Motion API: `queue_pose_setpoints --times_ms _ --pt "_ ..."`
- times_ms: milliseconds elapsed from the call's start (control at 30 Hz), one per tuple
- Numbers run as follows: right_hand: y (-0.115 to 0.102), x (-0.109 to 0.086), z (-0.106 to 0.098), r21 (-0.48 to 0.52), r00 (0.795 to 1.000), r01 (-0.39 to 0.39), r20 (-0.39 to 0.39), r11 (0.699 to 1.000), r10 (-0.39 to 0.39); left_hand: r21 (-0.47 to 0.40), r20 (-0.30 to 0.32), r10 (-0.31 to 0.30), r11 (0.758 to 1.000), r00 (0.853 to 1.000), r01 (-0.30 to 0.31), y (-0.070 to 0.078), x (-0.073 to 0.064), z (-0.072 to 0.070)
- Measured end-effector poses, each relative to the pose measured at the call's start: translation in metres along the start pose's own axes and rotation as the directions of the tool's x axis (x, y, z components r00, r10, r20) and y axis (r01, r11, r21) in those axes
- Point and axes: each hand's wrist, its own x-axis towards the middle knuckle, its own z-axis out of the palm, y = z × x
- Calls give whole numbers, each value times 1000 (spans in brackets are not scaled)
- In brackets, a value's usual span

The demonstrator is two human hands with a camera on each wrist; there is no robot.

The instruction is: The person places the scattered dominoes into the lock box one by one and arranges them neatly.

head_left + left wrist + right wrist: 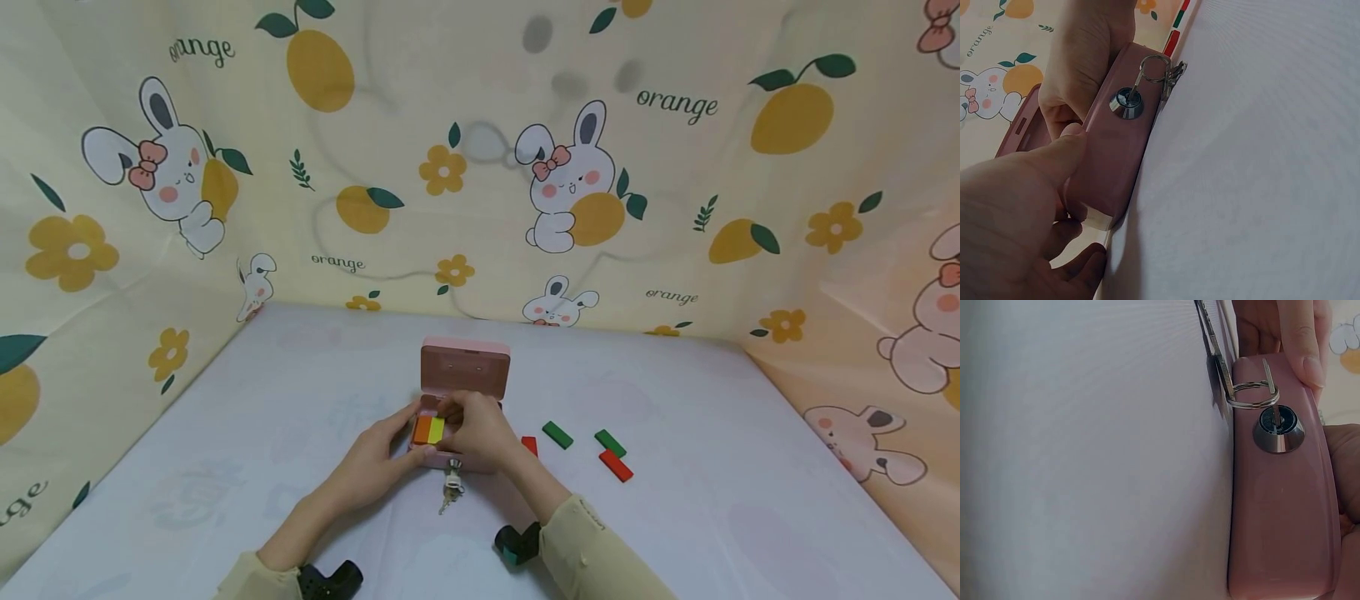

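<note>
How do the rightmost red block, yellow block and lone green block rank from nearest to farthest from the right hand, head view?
1. Yellow block, in the pink box
2. Lone green block, right of the box
3. Rightmost red block, farther right

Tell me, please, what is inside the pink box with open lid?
The pink box shows a yellow block and at least one orange block at its left. The right hand covers most of the rest, so anything there cannot be seen.

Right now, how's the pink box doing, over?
Left hand grips pink box. Right hand reaching inside, grip hidden. Lid open, orange and yellow blocks inside. Keys out front, not blocking the opening.
</note>
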Motion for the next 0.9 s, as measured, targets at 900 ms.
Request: queue_pose_setpoints --times_ms 900 --pt "1 -2 2 -28 999 -38 3 999 38 12 -8 -40 999 999 40 4 0 1"
